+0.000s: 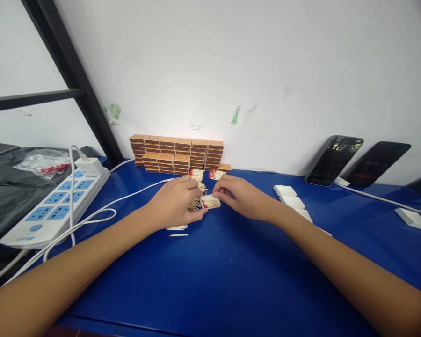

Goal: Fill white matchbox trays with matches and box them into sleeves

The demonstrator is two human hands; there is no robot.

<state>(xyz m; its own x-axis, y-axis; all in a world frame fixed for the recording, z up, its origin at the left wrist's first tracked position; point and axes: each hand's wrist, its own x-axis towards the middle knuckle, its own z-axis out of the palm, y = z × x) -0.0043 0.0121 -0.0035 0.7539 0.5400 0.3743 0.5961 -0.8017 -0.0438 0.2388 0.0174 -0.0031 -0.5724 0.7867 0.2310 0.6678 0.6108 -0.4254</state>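
A small white matchbox tray (214, 198) with red-tipped matches (211, 204) lying in it is tilted between my two hands, just above the blue table. The thumb and fingers of my left hand (173, 202) close on the tray's left end. At its right end, my right hand (243, 197) has its fingers curled together against the upper edge; whether they pinch the tray or a match is hidden. A pile of loose matches (197, 176) lies behind and beneath my left hand, partly covered by it. One match (178, 235) rests alone nearer to me.
Stacked matchboxes (177, 146) stand against the wall. More matches (216, 174) lie before them. White trays (293, 201) sit in a row at right, with two phones (335, 160) leaning behind. A power strip (58, 206) and white cables (101, 215) occupy the left.
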